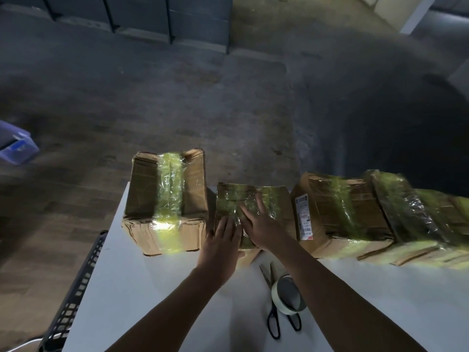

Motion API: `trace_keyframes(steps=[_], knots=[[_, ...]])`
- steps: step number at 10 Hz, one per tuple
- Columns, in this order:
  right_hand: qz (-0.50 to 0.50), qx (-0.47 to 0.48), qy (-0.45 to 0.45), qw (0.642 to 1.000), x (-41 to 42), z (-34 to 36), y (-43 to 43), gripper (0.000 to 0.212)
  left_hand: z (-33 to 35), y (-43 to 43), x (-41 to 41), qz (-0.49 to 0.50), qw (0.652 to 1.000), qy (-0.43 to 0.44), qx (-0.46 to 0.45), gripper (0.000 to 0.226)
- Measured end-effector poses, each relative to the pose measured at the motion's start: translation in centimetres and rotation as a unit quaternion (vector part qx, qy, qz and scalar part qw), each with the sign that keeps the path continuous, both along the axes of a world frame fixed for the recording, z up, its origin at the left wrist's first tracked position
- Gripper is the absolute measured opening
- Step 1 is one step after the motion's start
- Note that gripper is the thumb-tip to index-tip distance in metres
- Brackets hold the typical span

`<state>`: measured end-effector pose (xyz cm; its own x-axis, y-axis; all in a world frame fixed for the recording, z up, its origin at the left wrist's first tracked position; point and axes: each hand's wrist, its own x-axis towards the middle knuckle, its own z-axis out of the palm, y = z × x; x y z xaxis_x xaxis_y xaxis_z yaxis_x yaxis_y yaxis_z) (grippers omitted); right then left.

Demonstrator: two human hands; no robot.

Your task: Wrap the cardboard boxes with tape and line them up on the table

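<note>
Only one bit of print was in view: a white shipping label (304, 216) stuck on the left-facing side of the third cardboard box (340, 212) from the left. It had a dark block at the top, rows of small black txt below & a red strip along the bottom edge. All of it was too small and blurred to read: no words, nos. or brand could be made out.

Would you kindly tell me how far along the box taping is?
Done: the tall box and the labelled box, with others beyond, wear tape and stand in a row on the table. In hand: the left hand and right hand press flat on the small box between those boxes, already taped. The tape roll and scissors lie idle. Left: no bare box shows.
</note>
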<state>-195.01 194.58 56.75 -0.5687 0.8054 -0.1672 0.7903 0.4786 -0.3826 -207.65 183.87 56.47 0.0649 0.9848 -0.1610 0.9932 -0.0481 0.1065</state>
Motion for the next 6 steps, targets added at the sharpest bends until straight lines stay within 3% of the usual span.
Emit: trace_keyframes(steps=[4, 5, 6], knots=[[-0.033, -0.031, 0.020, 0.999, -0.8, -0.2, -0.4, 0.048, 2.9, 1.5, 0.8, 0.031, 0.997, 0.059, -0.026, 0.076], [-0.071, -0.057, 0.003, 0.996, -1.0, 1.0, -0.7, 0.049, 3.6, 1.0, -0.1, 0.005, 1.000, 0.016, -0.003, 0.077], [-0.100, -0.021, 0.055, 0.993, -1.5, 3.3, -0.6, 0.047, 5.4, 1.0, -0.8, -0.012, 0.998, -0.050, 0.032, 0.069]])
